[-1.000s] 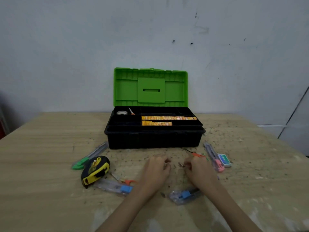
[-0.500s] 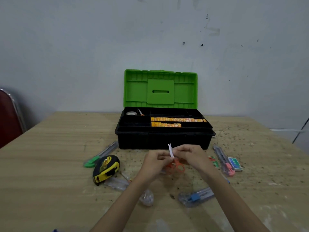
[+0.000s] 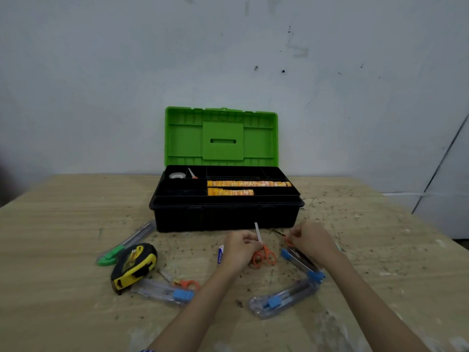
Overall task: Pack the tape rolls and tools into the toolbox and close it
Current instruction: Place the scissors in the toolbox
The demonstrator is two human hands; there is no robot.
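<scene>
Now left hand (image 3: pixel 239 251) grips scissors (image 3: pixel 262 250), blades toward toolbox (image 3: pixel 225 214).

Black toolbox (image 3: pixel 225 217) with green lid (image 3: pixel 221 136), orange-handled scissors (image 3: pixel 264 255), yellow-black tape measure (image 3: pixel 134 265)

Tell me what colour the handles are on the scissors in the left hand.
Orange handles on the scissors, held in the left hand; clearest in the head view.
</scene>
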